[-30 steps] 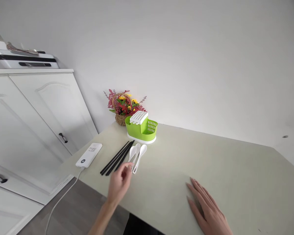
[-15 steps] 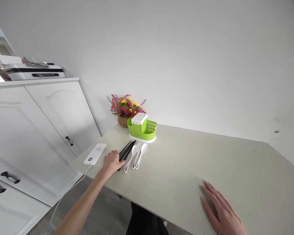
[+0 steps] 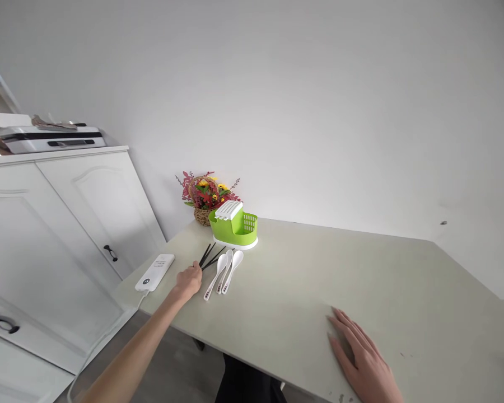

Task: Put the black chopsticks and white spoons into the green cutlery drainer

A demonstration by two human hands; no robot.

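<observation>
My left hand (image 3: 189,280) is closed around several black chopsticks (image 3: 210,256), whose far ends fan out beyond the fist; their near ends are hidden by the hand. Just right of them lie white spoons (image 3: 223,271), three side by side with bowls pointing away from me. Behind the chopsticks stands a green utensil holder (image 3: 231,226) with a white slotted top and a white base. Farther right, my right hand (image 3: 361,352) rests on the table with its fingers stretched out and nothing in it.
A wicker basket of artificial flowers (image 3: 205,193) stands behind the holder, near the wall. At the table's left edge lies a white power bank (image 3: 155,272) with a cable (image 3: 109,333) hanging down. White cabinets (image 3: 88,218) stand to the left of the table (image 3: 294,268).
My left hand has closed around the chopsticks, and their ends have spread apart. The view has shifted slightly; the spoons and my right hand stay in place on the table.
</observation>
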